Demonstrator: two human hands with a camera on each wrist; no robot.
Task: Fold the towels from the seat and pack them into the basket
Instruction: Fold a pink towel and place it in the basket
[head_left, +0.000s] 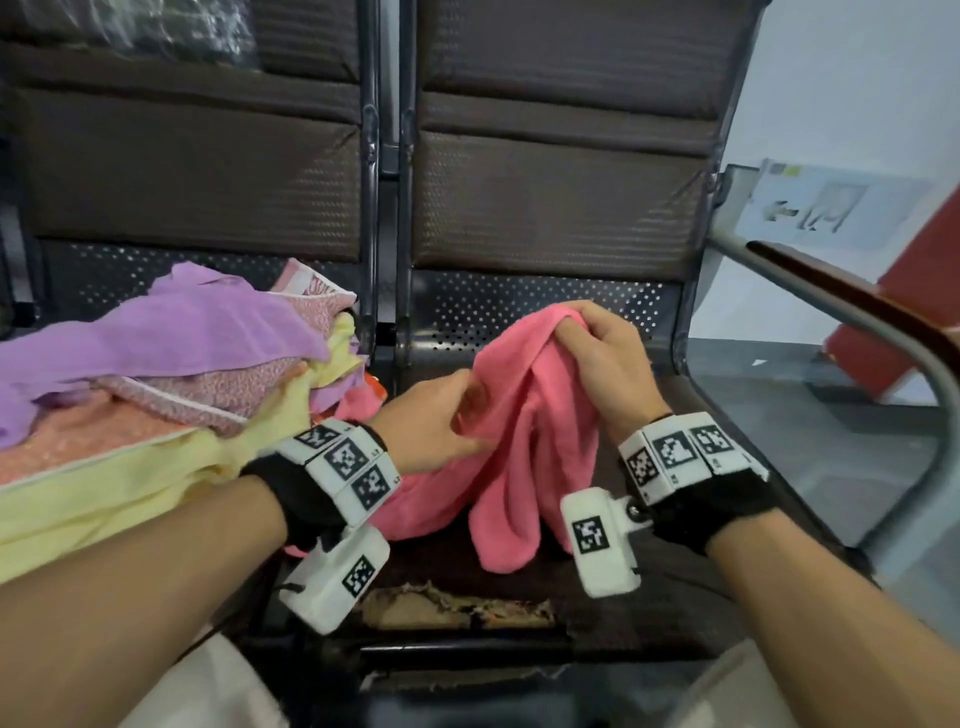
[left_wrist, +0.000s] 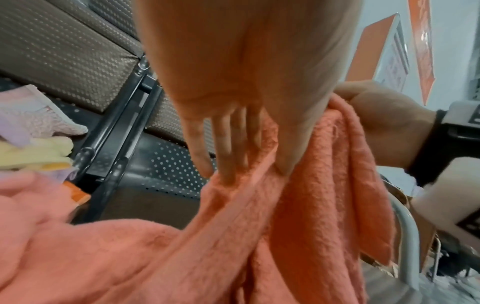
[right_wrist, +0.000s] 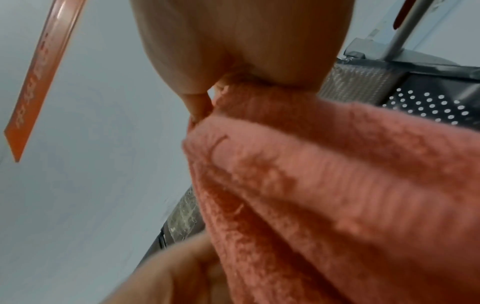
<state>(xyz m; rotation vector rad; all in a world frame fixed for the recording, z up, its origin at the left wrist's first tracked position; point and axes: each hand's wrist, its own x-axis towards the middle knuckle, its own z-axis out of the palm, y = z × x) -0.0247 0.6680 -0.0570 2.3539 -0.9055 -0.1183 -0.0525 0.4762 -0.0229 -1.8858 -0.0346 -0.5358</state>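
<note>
Holding the pink towel bunched in my right hand above the seat, left hand pinching an edge below it, I judge I'm opening it out; next I need its corners.

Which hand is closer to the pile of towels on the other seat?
Left. The left hand pinches the pink towel just beside the towel pile; the right hand grips the towel's top, farther away.
</note>
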